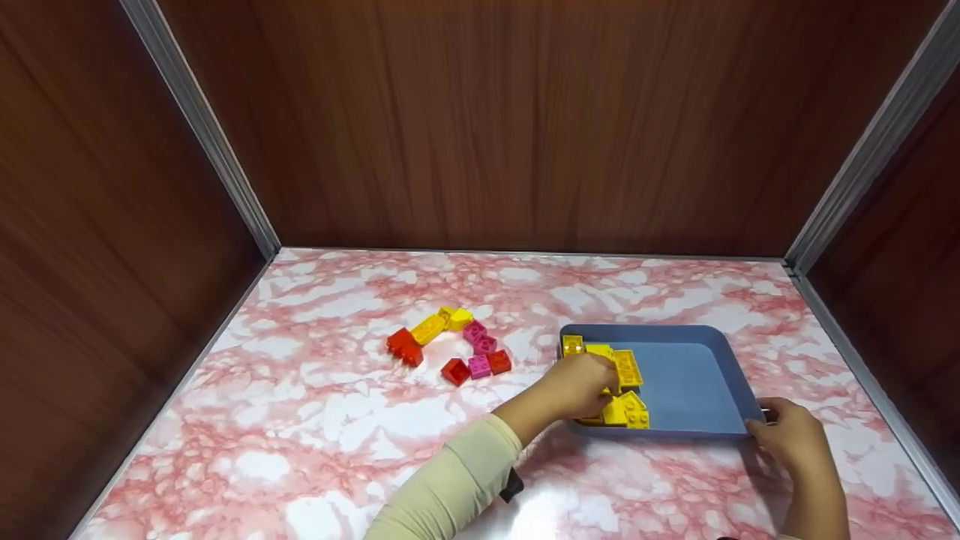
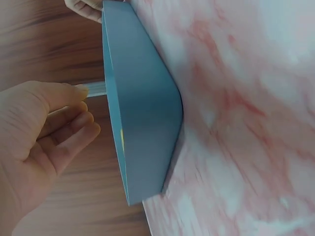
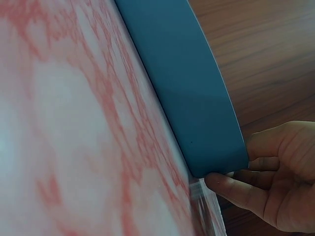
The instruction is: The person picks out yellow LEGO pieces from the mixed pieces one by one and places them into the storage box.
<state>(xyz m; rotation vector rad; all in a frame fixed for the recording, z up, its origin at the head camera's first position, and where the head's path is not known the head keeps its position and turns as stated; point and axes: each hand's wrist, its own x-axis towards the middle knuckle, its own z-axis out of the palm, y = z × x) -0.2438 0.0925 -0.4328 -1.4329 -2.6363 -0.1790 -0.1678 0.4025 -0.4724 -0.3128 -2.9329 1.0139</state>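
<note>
A blue-grey tray [image 1: 679, 382] lies on the right half of the table, with several yellow toy bricks [image 1: 628, 367] along its left side. Over these bricks hovers my left hand [image 1: 581, 384], its fingers loosely bent downward. In the left wrist view the left hand [image 2: 47, 123] is above the tray's rim, and no brick shows between thumb and fingers. My right hand [image 1: 791, 431] grips the tray by its right front corner. In the right wrist view, the right hand [image 3: 275, 177] has its thumb at the rim and a finger under the corner.
Left of the tray, toy bricks form a loose ring: a long yellow-orange brick [image 1: 429, 329], red bricks [image 1: 405, 346], magenta bricks [image 1: 480, 337] and a pink brick [image 1: 478, 366]. Brown wood-look walls [image 1: 525, 127] with metal corner strips [image 1: 202, 120] enclose the marbled table [image 1: 315, 420].
</note>
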